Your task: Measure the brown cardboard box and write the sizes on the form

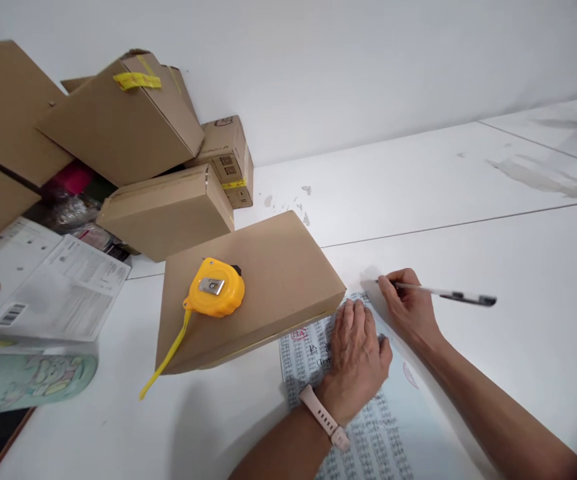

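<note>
My left hand (358,347) lies flat, palm down, on a printed sheet of paper (383,427) with dense dark characters and red stamps. A pale pink wristband is on that wrist. Between the fingers of my right hand (411,307) is a pen (448,293), its tip near the sheet's upper edge and its back end pointing right. Just left of my left hand a closed cardboard box (273,267) covers part of the sheet. On the box rests a yellow tape measure (221,297), its yellow strap hanging over the left edge.
Several cardboard boxes (123,120) are piled at the back left against the white wall. Below them lie a white printed package (63,287) with an avocado picture and a mint-green bottle (33,380). The white table (528,260) has seams and worn patches.
</note>
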Motion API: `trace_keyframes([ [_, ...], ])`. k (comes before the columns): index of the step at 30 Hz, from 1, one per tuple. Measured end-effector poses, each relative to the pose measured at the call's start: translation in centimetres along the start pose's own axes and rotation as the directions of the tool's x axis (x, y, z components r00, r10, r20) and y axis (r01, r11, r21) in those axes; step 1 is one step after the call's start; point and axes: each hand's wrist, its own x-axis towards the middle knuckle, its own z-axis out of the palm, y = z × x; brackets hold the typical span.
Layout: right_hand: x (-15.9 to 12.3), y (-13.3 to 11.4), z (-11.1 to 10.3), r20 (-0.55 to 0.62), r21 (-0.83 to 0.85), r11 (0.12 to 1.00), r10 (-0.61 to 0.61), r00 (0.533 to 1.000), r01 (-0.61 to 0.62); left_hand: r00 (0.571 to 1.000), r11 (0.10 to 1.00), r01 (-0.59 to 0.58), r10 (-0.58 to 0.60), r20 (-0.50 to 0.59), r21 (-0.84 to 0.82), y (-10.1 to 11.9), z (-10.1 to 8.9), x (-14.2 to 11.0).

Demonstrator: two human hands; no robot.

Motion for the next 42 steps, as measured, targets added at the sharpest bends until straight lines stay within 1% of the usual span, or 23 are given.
trace_keyframes([
  [2, 0.3, 0.7, -0.4, 0.036, -0.046, 0.986, -0.158, 0.987, 0.159, 1.000, 1.000, 0.002, -0.002, -0.004, -0.008, -0.2, 0.3, 0.0],
  [5, 0.8, 2.5, -1.3, 0.128, -0.220, 0.887, -0.386, 0.914, 0.405, 1.000, 1.000, 0.011, -0.012, -0.026, -0.024, 0.0, 0.3, 0.2],
  [8, 1.2, 4.5, -1.8, 0.182, -0.344, 0.799, -0.459, 0.870, 0.493, 0.993, 0.996, -0.038, 0.029, -0.115, -0.082, 0.9, -1.7, 0.6],
  [10, 1.4, 5.6, -1.7, 0.182, -0.354, 0.787, -0.471, 0.863, 0.505, 0.962, 0.987, -0.112, 0.079, -0.263, -0.116, 1.5, -4.6, 0.7],
  [13, 1.6, 6.1, -1.3, 0.120, -0.336, 0.835, -0.420, 0.899, 0.435, 0.846, 0.988, -0.142, 0.091, -0.525, -0.057, 1.2, -10.5, 0.5],
  [15, 1.6, 5.8, -1.4, 0.031, -0.327, 0.879, -0.356, 0.934, 0.346, 0.780, 0.999, -0.024, 0.033, -0.625, 0.023, -0.3, -14.5, 0.4],
  [17, 1.2, 4.9, -1.8, -0.074, -0.292, 0.916, -0.307, 0.949, 0.274, 0.732, 0.979, 0.201, -0.142, -0.666, 0.012, -2.6, -17.8, 0.6],
  [18, 0.8, 4.4, -2.1, -0.129, -0.267, 0.930, -0.296, 0.946, 0.254, 0.740, 0.956, 0.290, -0.256, -0.621, -0.049, -3.9, -19.0, 0.7],
  [20, -0.3, 3.0, -2.8, -0.226, -0.218, 0.942, -0.303, 0.926, 0.255, 0.745, 0.898, 0.390, -0.437, -0.503, -0.204, -6.1, -20.6, 0.9],
  [22, -1.8, 1.2, -3.3, -0.300, -0.176, 0.943, -0.325, 0.897, 0.283, 0.751, 0.858, 0.412, -0.511, -0.418, -0.308, -7.5, -21.4, 1.0],
  [24, -3.3, -1.0, -3.7, -0.355, -0.112, 0.947, -0.321, 0.878, 0.301, 0.758, 0.840, 0.400, -0.528, -0.382, -0.367, -7.7, -21.9, 0.7],
  [25, -3.9, -2.3, -3.9, -0.362, -0.052, 0.953, -0.296, 0.884, 0.298, 0.769, 0.833, 0.388, -0.529, -0.360, -0.394, -7.4, -22.1, 0.4],
  [27, -5.1, -5.5, -4.2, -0.258, 0.145, 0.957, -0.208, 0.944, 0.250, 0.824, 0.780, 0.324, -0.511, -0.246, -0.535, -6.2, -22.8, -0.3],
  [28, -5.5, -7.3, -4.4, -0.121, 0.274, 0.943, -0.160, 0.980, 0.188, 0.865, 0.706, 0.282, -0.480, -0.148, -0.649, -5.4, -23.1, -0.7],
  [29, -5.9, -9.2, -4.5, 0.069, 0.392, 0.915, -0.132, 0.989, 0.095, 0.902, 0.594, 0.250, -0.430, -0.040, -0.765, -4.6, -23.5, -1.1],
  [30, -6.3, -11.2, -4.7, 0.257, 0.477, 0.879, -0.133, 0.957, -0.006, 0.928, 0.459, 0.236, -0.367, 0.059, -0.856, -3.8, -23.8, -1.5],
  [31, -6.6, -13.0, -4.8, 0.395, 0.536, 0.840, -0.158, 0.905, -0.088, 0.943, 0.337, 0.238, -0.306, 0.133, -0.911, -3.1, -24.1, -1.8],
  [32, -6.9, -14.7, -4.8, 0.485, 0.568, 0.812, -0.196, 0.852, -0.136, 0.948, 0.259, 0.248, -0.264, 0.179, -0.934, -2.6, -24.3, -2.1],
  [33, -7.1, -16.1, -4.9, 0.540, 0.568, 0.805, -0.209, 0.816, -0.170, 0.949, 0.239, 0.255, -0.247, 0.196, -0.937, -2.2, -24.5, -2.3],
  [34, -7.4, -17.3, -4.9, 0.571, 0.559, 0.808, -0.213, 0.793, -0.186, 0.950, 0.244, 0.257, -0.241, 0.198, -0.935, -1.9, -24.7, -2.4],
  [36, -7.8, -19.0, -4.6, 0.599, 0.516, 0.833, -0.184, 0.779, -0.201, 0.951, 0.266, 0.258, -0.238, 0.196, -0.929, -2.0, -24.9, -2.7],
  [39, -7.4, -20.1, -3.9, 0.599, 0.473, 0.851, -0.120, 0.792, -0.229, 0.948, 0.281, 0.271, -0.242, 0.205, -0.921, -3.1, -25.6, -3.3],
  [42, -4.9, -20.3, -3.2, 0.554, 0.520, 0.812, -0.085, 0.828, -0.265, 0.938, 0.296, 0.292, -0.276, 0.211, -0.909, -5.6, -27.6, -4.2],
])
